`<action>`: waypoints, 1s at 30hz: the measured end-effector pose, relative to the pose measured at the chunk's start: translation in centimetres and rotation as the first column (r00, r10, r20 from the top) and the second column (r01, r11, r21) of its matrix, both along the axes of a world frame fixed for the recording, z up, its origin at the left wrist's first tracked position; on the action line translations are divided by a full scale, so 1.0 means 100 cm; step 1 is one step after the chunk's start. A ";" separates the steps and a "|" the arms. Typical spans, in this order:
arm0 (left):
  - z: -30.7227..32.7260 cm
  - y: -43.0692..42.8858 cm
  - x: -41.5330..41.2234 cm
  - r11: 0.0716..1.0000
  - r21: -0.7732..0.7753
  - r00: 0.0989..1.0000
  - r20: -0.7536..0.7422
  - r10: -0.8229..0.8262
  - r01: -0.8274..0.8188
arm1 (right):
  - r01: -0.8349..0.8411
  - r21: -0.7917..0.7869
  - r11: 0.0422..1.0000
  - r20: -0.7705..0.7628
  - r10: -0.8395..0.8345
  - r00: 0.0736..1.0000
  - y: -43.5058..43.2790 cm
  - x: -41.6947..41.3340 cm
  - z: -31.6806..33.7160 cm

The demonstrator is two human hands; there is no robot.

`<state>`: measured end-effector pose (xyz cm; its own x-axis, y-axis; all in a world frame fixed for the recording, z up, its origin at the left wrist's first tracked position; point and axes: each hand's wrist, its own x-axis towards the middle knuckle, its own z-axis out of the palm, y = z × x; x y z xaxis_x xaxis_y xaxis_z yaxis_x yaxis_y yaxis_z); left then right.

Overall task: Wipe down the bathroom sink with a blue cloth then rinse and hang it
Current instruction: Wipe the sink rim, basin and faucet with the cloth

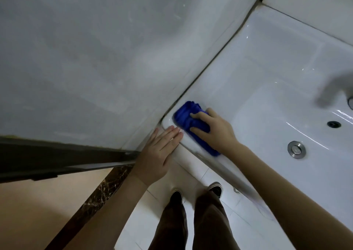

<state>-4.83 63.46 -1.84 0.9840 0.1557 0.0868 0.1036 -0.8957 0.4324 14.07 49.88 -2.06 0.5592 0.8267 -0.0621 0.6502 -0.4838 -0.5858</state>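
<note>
While the right hand (215,133) is gripping the bunched blue cloth (185,114), its fingers curled over the wad and pressing it down, the cloth is lying on the flat rim of the sink (238,73) at the near corner, just beside the wall (95,58). The left hand (156,158) is resting flat on the rim's corner edge, its fingers straight and close together, holding nothing; it seems to be bracing the person. Judging from this, the wiping step is under way and is taking in the rim's corner. Whether the basin around the drain plug (296,150) and the overflow hole (333,124) is already wiped I cannot tell, though streaks of shine are showing there. Rinsing and hanging the cloth are not yet done: no water is seen running, and the tap (336,85) is showing only as a grey blur near the right edge. No brand, label or writing is showing legibly anywhere.
</note>
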 end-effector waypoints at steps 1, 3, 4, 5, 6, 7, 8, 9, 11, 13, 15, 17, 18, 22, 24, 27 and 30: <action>0.000 0.001 0.000 1.000 0.005 1.000 0.000 -0.007 0.007 | -0.036 -0.021 0.999 0.051 0.037 0.998 -0.011 0.011 -0.003; 0.000 0.002 0.001 1.000 0.018 1.000 0.008 -0.008 0.008 | 0.084 -0.011 0.996 0.129 -0.081 0.988 -0.009 0.029 -0.007; 0.000 0.001 0.001 1.000 0.020 1.000 0.011 -0.009 0.009 | 0.208 0.008 0.978 0.136 -0.207 0.969 0.005 0.034 -0.008; 0.000 0.001 0.001 1.000 0.024 1.000 0.017 -0.009 0.008 | 0.329 0.015 0.944 0.119 -0.328 0.937 0.021 0.034 -0.008; 0.000 0.001 0.001 0.999 0.033 1.000 0.024 -0.010 0.009 | 0.423 0.019 0.906 0.075 -0.423 0.903 0.037 0.031 -0.008; -0.001 0.000 0.000 0.999 0.043 0.999 0.031 -0.012 0.011 | 0.489 0.036 0.872 0.020 -0.490 0.872 0.049 0.023 -0.007; -0.001 0.000 0.000 0.999 0.052 0.999 0.037 -0.013 0.011 | 0.504 0.049 0.863 -0.033 -0.502 0.864 0.054 0.012 -0.005; -0.001 0.000 -0.001 0.998 0.064 0.999 0.042 -0.015 0.012 | 0.452 0.052 0.891 -0.063 -0.448 0.892 0.050 -0.001 -0.003; -0.002 -0.001 -0.002 0.996 0.086 0.999 0.051 -0.018 0.014 | 0.205 0.034 0.978 -0.064 -0.202 0.977 0.020 -0.012 0.000; -0.002 0.000 -0.002 0.996 0.092 0.998 0.058 -0.015 0.009 | -0.013 -0.043 0.999 -0.102 0.008 0.995 -0.018 0.004 0.003; -0.002 0.001 -0.002 0.996 0.088 0.998 0.061 -0.018 0.012 | -0.025 -0.100 0.995 -0.092 0.016 0.996 -0.042 0.026 0.004; -0.001 -0.001 -0.001 0.996 0.086 0.998 0.057 -0.009 0.004 | 0.150 -0.046 0.988 0.015 -0.149 0.989 -0.039 0.045 -0.003; 0.000 -0.002 0.000 0.997 0.080 0.998 0.056 -0.001 -0.004 | 0.255 -0.011 0.967 0.076 -0.253 0.964 -0.028 0.055 -0.008; 0.004 -0.005 0.003 0.999 0.043 1.000 0.013 0.000 -0.001 | 0.602 -0.006 0.799 0.114 -0.597 0.794 0.045 0.105 -0.010; 0.005 -0.003 0.004 1.000 0.007 1.000 0.006 -0.004 0.004 | 0.673 -0.031 0.739 0.059 -0.670 0.740 0.060 0.100 -0.008; 0.005 -0.001 0.007 0.998 -0.066 1.000 0.026 0.017 -0.016 | 0.426 0.028 0.904 0.140 -0.426 0.894 0.041 0.042 -0.011; 0.003 0.004 0.016 0.998 -0.067 0.999 0.051 0.009 -0.005 | -0.093 -0.024 0.995 0.153 0.096 0.984 -0.007 0.022 -0.007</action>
<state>-3.24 63.81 -1.50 0.9774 0.1697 0.1261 0.0859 -0.8637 0.4966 16.23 49.21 -2.80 0.4828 0.8757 0.0047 0.7753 -0.4249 -0.4674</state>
